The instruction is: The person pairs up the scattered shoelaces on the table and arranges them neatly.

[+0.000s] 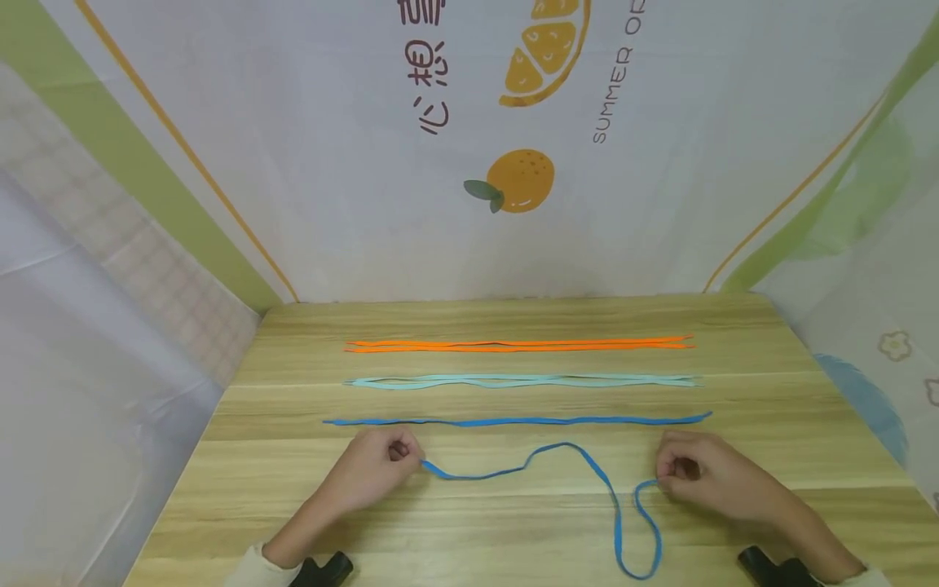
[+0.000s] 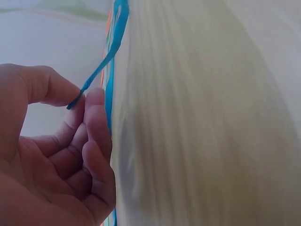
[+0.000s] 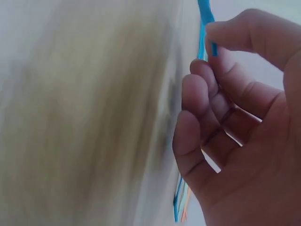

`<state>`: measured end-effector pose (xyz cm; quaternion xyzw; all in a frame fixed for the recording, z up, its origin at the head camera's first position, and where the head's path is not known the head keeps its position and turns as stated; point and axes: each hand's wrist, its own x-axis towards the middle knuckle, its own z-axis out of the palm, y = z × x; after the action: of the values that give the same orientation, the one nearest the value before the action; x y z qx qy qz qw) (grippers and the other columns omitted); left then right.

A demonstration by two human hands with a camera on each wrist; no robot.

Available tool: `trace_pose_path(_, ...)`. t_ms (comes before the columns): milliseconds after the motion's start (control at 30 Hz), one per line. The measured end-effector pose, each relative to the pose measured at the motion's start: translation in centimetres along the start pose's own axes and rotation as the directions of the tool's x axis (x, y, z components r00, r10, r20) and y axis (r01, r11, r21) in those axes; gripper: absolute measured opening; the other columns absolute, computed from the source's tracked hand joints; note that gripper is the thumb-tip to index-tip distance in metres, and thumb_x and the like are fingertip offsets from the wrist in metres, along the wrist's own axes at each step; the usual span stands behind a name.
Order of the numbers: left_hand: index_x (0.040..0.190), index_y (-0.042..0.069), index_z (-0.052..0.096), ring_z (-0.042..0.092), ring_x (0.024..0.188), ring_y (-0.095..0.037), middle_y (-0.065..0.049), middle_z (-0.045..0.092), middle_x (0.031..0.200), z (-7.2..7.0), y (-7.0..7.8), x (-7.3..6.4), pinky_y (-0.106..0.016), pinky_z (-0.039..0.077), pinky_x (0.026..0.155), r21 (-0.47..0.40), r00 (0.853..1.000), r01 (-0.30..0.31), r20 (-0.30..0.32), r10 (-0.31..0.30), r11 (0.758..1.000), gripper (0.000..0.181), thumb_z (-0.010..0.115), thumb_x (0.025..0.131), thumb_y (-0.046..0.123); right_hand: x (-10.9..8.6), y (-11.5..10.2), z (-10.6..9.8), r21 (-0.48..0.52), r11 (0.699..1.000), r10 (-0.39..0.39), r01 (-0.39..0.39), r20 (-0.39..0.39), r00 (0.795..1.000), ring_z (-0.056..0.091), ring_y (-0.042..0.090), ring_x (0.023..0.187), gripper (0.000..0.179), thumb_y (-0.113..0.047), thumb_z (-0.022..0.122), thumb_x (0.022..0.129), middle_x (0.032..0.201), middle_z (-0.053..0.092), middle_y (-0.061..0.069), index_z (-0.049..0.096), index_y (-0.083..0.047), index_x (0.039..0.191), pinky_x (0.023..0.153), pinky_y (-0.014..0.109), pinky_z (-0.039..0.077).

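Observation:
A long flat blue cord [image 1: 618, 522] runs in loose curves between my two hands, dipping into a deep bend near the right one. My left hand [image 1: 374, 465] pinches one end of this cord [image 2: 101, 67] between thumb and index finger. At the other end, my right hand [image 1: 715, 477] grips the cord [image 3: 214, 48] the same way, with a short tip poking out below the thumb. The other fingers of both hands are loosely curled. Just beyond the hands, another blue cord [image 1: 513, 421] lies stretched nearly straight across the wooden table [image 1: 469, 530].
Farther back lie several pale turquoise cords [image 1: 440, 386], then several orange cords [image 1: 513, 349], roughly parallel to the straight blue one. Behind the table hangs a white cloth [image 1: 367, 204] printed with oranges. More cloth [image 1: 110, 367] hangs along the left side.

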<state>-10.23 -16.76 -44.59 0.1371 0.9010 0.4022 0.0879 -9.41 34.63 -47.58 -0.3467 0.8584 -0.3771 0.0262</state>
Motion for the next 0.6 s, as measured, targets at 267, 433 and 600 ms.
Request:
trace_pose_path(267,0.098,0.012,0.079,0.068,0.086,-0.012,0.006,0.074,0.090,-4.0,-2.4,-1.7,-0.029,0.057,0.079,0.006,0.994,0.092,-0.063,-0.092,0.996,0.010,0.070,0.101,0.012,-1.4,-0.1,-2.8,0.024,0.997,0.069,-0.067,-0.084,0.994,0.057,0.008,0.074,0.040,0.016,0.077,0.089,0.088,0.064,-0.013,0.071,-0.024,0.092,0.060,0.026,0.048)
trace_pose_path(433,0.104,0.010,0.081,0.068,0.088,-0.012,0.003,0.076,0.095,-6.2,-4.0,-2.7,-0.029,0.055,0.078,0.018,0.981,0.160,-0.118,-0.157,0.987,0.011,0.073,0.102,0.017,-2.8,0.4,-4.6,-0.047,0.994,0.089,-0.098,-0.162,0.983,0.059,0.008,0.078,0.040,0.015,0.080,0.089,0.093,0.068,-0.011,0.072,-0.024,0.093,0.064,0.025,0.048)
trace_pose_path(600,0.108,0.009,0.082,0.063,0.085,-0.013,0.002,0.078,0.099,-7.9,-5.4,-3.2,-0.028,0.052,0.073,0.050,0.973,0.191,-0.142,-0.183,0.980,0.014,0.073,0.102,0.018,-4.1,1.1,-5.9,-0.076,0.988,0.117,-0.137,-0.222,0.968,0.058,0.008,0.080,0.039,0.016,0.080,0.088,0.093,0.067,-0.008,0.073,-0.022,0.093,0.064,0.024,0.046)
